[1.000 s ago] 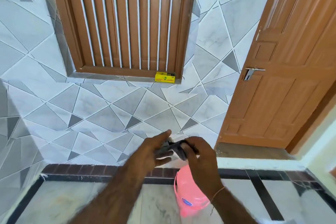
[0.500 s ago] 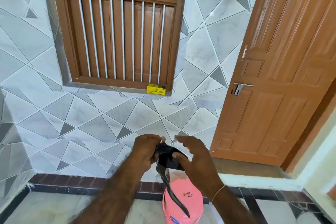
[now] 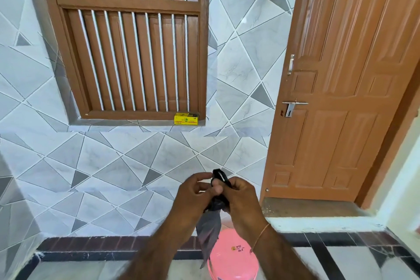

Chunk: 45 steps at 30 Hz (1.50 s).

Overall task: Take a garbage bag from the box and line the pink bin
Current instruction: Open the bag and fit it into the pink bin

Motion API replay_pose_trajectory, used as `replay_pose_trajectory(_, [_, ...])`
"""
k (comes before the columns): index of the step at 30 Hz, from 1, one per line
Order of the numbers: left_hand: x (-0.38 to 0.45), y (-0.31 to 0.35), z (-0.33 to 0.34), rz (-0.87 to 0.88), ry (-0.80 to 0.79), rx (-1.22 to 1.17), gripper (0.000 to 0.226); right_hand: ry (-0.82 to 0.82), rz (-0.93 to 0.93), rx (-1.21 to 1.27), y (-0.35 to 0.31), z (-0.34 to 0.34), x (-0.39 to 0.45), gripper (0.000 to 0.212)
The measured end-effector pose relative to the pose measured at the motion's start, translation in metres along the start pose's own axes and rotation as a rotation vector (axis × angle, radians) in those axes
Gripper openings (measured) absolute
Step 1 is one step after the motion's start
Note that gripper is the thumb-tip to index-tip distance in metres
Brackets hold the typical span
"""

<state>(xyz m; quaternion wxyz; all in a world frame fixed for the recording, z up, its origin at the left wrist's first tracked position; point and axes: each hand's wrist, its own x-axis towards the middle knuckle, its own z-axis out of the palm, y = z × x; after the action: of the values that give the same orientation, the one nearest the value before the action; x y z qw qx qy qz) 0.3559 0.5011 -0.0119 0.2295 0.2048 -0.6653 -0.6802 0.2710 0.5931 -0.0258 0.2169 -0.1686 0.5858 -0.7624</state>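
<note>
Crumpled thin plastic garbage bag [image 3: 210,229]: dark grey-black. Round plastic bin [image 3: 234,259]: pink, with a small yellow mark. Small rectangular cardboard box [image 3: 186,118]: yellow with red print. Tiled wall [image 3: 136,166]: white and grey triangles. Barred wooden window [image 3: 131,52]: brown, white bars. Panelled wooden door [image 3: 345,98]: orange-brown.
</note>
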Motion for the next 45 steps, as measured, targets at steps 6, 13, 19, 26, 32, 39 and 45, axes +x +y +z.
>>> replay_pose_trajectory(6, [0.005,0.0,-0.007,0.022,0.005,0.043,0.027,-0.156,0.126,0.197,0.001,-0.009,-0.001,0.013])
replay_pose_trajectory(13, [0.016,-0.01,-0.031,0.158,0.177,0.478,0.032,0.048,0.03,-0.072,-0.003,-0.03,0.003,0.011])
replay_pose_trajectory(19, [0.012,-0.003,-0.038,0.201,0.122,0.822,0.044,0.065,-0.178,-0.577,-0.001,-0.038,0.01,0.037])
replay_pose_trajectory(26, [0.013,0.006,-0.039,0.212,0.108,0.909,0.038,-0.159,-0.065,-0.634,-0.019,-0.04,0.004,0.011])
replay_pose_trajectory(32, [0.012,0.013,-0.036,0.391,0.202,1.03,0.023,-0.313,0.067,-0.302,-0.021,-0.032,-0.003,0.022])
replay_pose_trajectory(39, [0.018,0.01,-0.051,0.275,0.083,0.801,0.027,-0.104,-0.02,-0.43,-0.014,-0.042,0.011,0.016])
replay_pose_trajectory(45, [0.025,0.005,-0.051,0.274,-0.078,0.721,0.057,0.101,-0.261,-0.793,-0.004,-0.04,0.023,0.029])
